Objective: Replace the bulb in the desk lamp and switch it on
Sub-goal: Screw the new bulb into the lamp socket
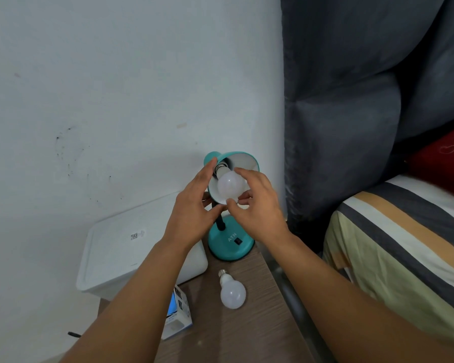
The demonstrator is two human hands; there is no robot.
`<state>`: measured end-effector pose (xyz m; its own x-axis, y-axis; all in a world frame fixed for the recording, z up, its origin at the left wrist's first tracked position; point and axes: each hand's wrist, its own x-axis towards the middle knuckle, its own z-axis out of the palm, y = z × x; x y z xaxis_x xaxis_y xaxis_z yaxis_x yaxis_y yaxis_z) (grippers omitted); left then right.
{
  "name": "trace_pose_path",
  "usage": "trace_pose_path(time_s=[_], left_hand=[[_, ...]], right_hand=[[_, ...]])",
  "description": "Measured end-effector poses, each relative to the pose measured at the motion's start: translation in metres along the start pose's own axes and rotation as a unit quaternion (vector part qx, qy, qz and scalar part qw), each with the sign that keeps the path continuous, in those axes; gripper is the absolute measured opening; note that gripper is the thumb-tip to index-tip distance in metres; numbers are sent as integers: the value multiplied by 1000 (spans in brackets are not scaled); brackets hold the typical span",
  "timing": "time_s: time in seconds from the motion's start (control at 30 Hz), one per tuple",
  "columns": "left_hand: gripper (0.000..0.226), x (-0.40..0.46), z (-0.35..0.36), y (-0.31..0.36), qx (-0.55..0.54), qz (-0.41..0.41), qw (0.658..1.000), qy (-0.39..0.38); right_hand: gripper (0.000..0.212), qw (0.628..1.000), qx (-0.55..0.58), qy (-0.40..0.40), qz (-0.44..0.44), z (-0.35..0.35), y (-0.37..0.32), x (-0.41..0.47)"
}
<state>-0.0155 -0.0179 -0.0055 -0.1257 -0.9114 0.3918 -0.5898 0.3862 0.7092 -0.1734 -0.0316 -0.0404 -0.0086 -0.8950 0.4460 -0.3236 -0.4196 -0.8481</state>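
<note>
Here, the right hand had its fingers curled around the white bulb, whose screw base sat at the socket inside the teal lamp shade. The left hand cupped the shade's edge, its fingers spread loosely against the outside; whether they truly gripped it could not be told. Below both sets of fingers, the lamp base read "ATN" beside a black rocker switch. Nearer the wrists, a second bulb lay on the wooden table, near a small bulb box with unreadable print. A white bin carried a QR label.
</note>
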Motion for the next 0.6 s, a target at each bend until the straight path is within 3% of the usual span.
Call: trace_pose_path(time_s=[0.2, 0.37, 0.5, 0.6], left_hand=[[95, 0, 0, -2, -1, 0, 1000, -1], [95, 0, 0, -1, -11, -3, 1000, -2], [95, 0, 0, 0, -9, -3, 1000, -5], [94, 0, -1, 2, -1, -3, 1000, -5]], right_hand=[[68, 997, -7, 21, 72, 2, -5, 2], [54, 1000, -12, 15, 3, 2, -5, -1], [53, 996, -4, 26, 82, 2, -7, 5], [56, 995, 17, 16, 93, 3, -8, 3]])
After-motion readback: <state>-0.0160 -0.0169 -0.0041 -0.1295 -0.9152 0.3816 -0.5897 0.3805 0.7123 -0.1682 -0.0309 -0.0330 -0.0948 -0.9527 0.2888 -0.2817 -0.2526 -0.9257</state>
